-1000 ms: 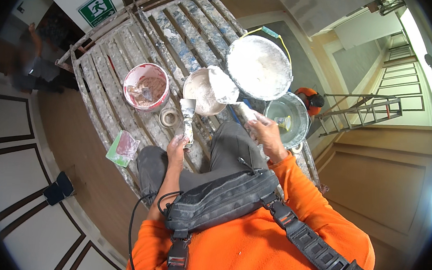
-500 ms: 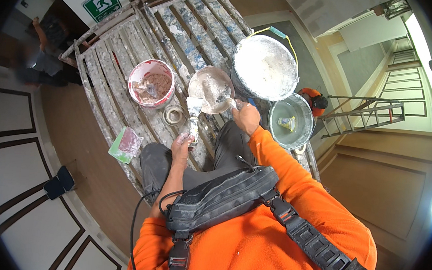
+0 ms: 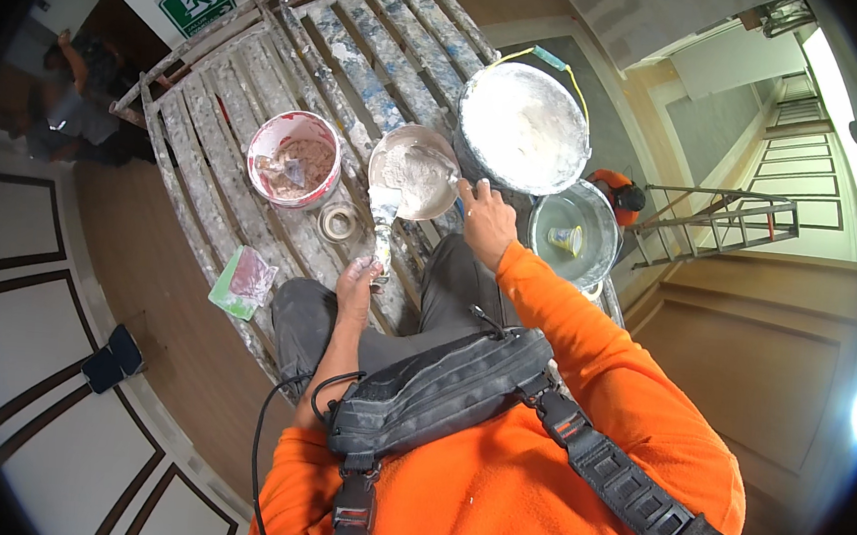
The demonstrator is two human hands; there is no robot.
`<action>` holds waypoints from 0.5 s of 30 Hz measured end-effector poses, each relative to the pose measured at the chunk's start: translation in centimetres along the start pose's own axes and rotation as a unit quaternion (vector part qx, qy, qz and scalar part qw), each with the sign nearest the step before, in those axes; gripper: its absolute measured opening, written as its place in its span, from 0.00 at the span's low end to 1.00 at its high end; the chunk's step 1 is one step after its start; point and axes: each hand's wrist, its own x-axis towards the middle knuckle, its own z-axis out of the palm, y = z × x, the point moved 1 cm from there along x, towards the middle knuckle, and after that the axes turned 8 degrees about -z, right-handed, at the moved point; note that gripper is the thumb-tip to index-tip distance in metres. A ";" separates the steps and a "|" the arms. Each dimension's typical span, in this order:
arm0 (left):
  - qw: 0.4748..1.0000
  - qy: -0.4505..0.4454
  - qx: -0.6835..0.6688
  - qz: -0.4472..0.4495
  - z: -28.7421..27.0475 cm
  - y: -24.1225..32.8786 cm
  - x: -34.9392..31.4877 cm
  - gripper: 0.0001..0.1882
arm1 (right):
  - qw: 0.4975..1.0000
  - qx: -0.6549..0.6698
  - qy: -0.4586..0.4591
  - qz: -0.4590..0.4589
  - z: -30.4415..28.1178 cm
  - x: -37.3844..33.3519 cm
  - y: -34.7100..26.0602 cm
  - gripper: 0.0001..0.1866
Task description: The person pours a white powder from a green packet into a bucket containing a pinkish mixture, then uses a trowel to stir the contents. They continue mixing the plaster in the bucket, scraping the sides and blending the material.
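My left hand [image 3: 354, 288] is closed around the handle of a putty knife [image 3: 384, 215]. Its paste-smeared blade points away from me, overlapping the near rim of a shallow bowl [image 3: 385, 157]. Grey-white paste lies inside that bowl. At the bowl's right rim, my right hand [image 3: 489, 222] grips with thumb and fingers; part of the grip is hidden. Left of the bowl stands a white bucket with red smears [image 3: 294, 200], holding pinkish paste and a scraper-like tool. A roll of tape [image 3: 340, 222] lies between them, nearer me.
A large bucket of white paste [image 3: 524, 125] and a bucket of cloudy water [image 3: 590, 264] with a small cup stand to the right. A green float [image 3: 233, 294] lies on the slatted platform [image 3: 199, 142]. Another person [image 3: 617, 193] is below, beside a ladder [image 3: 720, 223].
My right hand has shifted slightly farther up along the bowl's rim. The putty knife in my left hand stays by the near rim. The whole view has shifted a little.
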 end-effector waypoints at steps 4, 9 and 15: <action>1.000 -0.004 -0.007 0.007 0.0 -0.2 0.3 0.17 | 0.998 -0.050 -0.023 -0.034 0.2 0.4 0.9 0.30; 1.000 0.014 -0.017 0.021 -0.4 -0.6 0.5 0.17 | 0.995 -0.048 -0.063 -0.061 -2.2 -2.7 1.7 0.30; 1.000 0.002 -0.003 0.016 -0.2 -0.3 0.4 0.19 | 0.997 -0.011 0.015 -0.068 -0.7 0.0 0.1 0.29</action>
